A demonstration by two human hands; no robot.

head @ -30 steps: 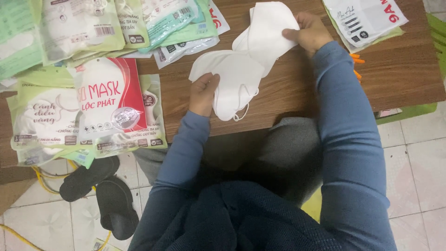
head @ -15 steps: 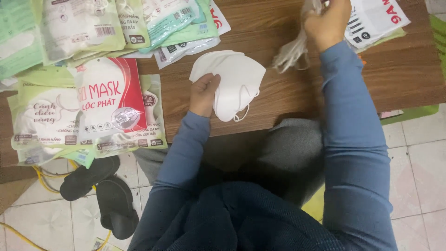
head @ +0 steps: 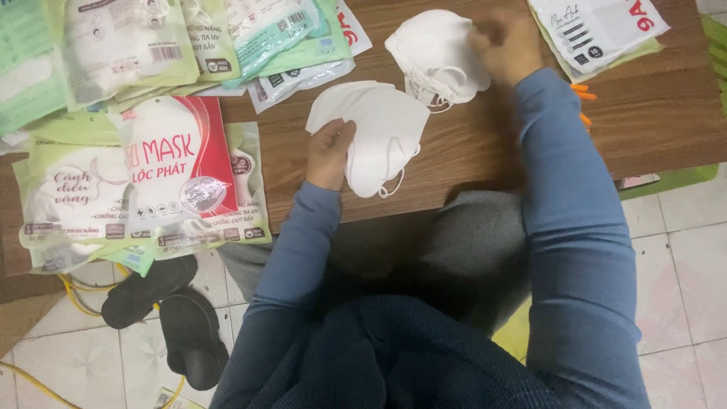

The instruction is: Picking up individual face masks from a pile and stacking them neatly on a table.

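My left hand (head: 330,154) rests on a stack of white face masks (head: 379,132) near the front edge of the wooden table (head: 469,155), fingers pressing its left side. My right hand (head: 506,47), blurred, grips a second bunch of white masks (head: 435,57) lying on the table just behind and to the right of the stack. Both arms wear blue sleeves.
Printed mask packets lie in piles on the left: a red-and-white one (head: 178,163), green ones (head: 113,45) behind. Another white packet (head: 598,26) sits at the back right. Black slippers (head: 170,318) and a yellow cable (head: 83,288) lie on the tiled floor below left.
My right hand lifted some masks off the stack, raised them to the far right, then brought them down onto the table behind the stack. The left hand stayed on the stack.
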